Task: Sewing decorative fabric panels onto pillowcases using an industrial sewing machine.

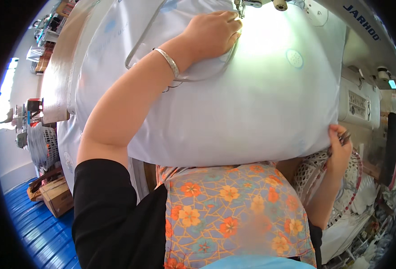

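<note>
A large sheet of white, satiny fabric (233, 121) with pale blue prints covers the sewing machine bed and hangs toward my lap. My left hand (213, 36) lies on it with fingers bent and pressed together, tips right beside the presser foot (239, 8). A narrow grey strip (137, 45) loops over the fabric, passes under my left forearm and comes up to those fingertips. At the right, my right hand (340, 145) pinches the fabric's near edge between thumb and finger. A small dark metal tool (344, 137), perhaps thread snips, sits in the same hand; its shape is partly hidden.
The sewing machine's arm (368, 31) rises at the upper right, its lamp lighting the fabric. A white lattice basket (312, 177) holding pale cloth stands below my right hand. Left are a wooden tabletop edge (56, 89), a cardboard box (56, 196) and blue flooring (41, 233).
</note>
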Motion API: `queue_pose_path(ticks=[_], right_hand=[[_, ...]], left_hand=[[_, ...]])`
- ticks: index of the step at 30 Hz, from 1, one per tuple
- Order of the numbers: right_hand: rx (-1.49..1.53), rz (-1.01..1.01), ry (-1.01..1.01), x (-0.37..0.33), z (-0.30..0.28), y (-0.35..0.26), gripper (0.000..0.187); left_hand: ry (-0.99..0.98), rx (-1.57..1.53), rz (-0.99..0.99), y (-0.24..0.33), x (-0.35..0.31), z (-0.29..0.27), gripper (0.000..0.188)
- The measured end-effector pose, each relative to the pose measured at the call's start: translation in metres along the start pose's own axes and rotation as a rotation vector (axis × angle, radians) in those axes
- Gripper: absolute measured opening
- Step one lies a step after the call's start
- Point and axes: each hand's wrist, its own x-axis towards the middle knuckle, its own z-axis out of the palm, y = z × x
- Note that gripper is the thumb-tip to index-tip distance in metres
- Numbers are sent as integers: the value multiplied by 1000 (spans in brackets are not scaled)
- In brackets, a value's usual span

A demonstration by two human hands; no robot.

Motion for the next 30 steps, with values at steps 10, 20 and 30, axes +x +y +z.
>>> queue_pose_path(ticks=[10,20,30], right_hand=[[-86,-69,-266,19,-33,16,31],[-224,-164,102,29,0,7,31],[1122,589,-95,-92,88,103,14]], left_hand=[[74,-42,91,4,-10,2,28],[13,-28,63,7,-6,2,29],[91,-91,112,7,-13,0,32]])
